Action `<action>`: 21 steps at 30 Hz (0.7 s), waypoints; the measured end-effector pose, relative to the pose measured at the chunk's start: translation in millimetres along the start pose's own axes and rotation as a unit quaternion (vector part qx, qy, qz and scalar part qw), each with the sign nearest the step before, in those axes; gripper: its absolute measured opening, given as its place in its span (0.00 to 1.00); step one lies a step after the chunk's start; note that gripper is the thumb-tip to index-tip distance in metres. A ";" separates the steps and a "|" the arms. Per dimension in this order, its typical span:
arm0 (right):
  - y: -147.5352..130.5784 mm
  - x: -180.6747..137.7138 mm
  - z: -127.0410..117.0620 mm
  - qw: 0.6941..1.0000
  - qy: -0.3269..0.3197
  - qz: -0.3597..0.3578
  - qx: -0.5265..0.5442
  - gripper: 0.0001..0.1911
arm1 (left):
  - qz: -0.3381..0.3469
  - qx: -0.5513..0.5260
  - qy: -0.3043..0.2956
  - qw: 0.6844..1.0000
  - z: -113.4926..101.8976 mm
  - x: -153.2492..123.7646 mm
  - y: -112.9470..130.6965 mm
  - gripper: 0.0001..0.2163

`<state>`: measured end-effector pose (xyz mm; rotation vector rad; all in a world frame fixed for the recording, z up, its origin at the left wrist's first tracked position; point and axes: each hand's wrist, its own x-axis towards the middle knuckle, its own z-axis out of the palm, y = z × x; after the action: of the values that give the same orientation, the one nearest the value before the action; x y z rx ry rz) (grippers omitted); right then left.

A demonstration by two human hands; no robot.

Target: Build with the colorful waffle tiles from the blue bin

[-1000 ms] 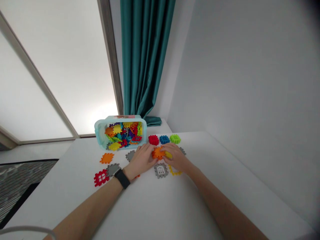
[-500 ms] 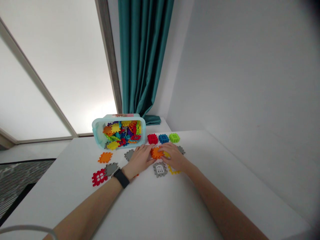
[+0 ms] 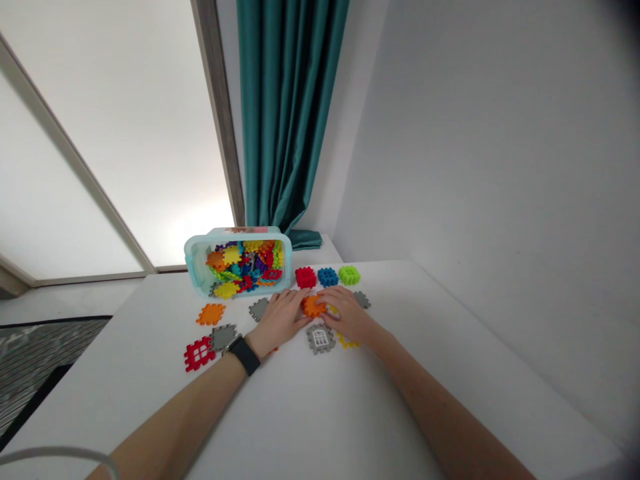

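Observation:
Between my two hands is an orange interlocking toy block piece (image 3: 313, 307) with notched edges, low on the white table. My left hand (image 3: 284, 316), below a black watch, grips its left side with thumb and fingers. From the right, my right hand (image 3: 347, 311) closes on the same piece, its fingers bent round the far edge. A yellow piece (image 3: 349, 341) lies partly hidden under my right hand. Just in front is a grey window piece (image 3: 320, 339). Behind stand a red block (image 3: 305, 277), a blue block (image 3: 328, 277) and a green block (image 3: 349, 275).
A light-blue bin (image 3: 199, 272) of mixed coloured pieces lies at the back left. Left of my hands lie an orange piece (image 3: 211, 314), a red window piece (image 3: 199, 354) and grey pieces (image 3: 223, 337). The wall (image 3: 475, 200) borders the table on the right.
Almost nothing differs. Both hands stay on the orange piece, with only a very slight shift of the right hand and the view.

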<state>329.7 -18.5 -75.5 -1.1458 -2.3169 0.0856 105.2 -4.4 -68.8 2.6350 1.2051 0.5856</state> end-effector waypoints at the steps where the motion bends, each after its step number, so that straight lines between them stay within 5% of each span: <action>1: -0.3 0.2 -0.4 1.000 -0.001 0.000 0.001 0.13 | 0.000 0.000 -0.002 1.000 0.1 0.1 0.0 0.26; 21: 2.2 -1.7 -5.6 0.998 -0.051 0.026 -0.014 0.14 | -0.004 -0.006 -0.007 1.000 -0.7 1.3 -3.4 0.26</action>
<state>334.8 -19.4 -72.1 -1.2433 -2.3850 0.1334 103.3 -1.2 -68.9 2.6189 1.2029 0.5701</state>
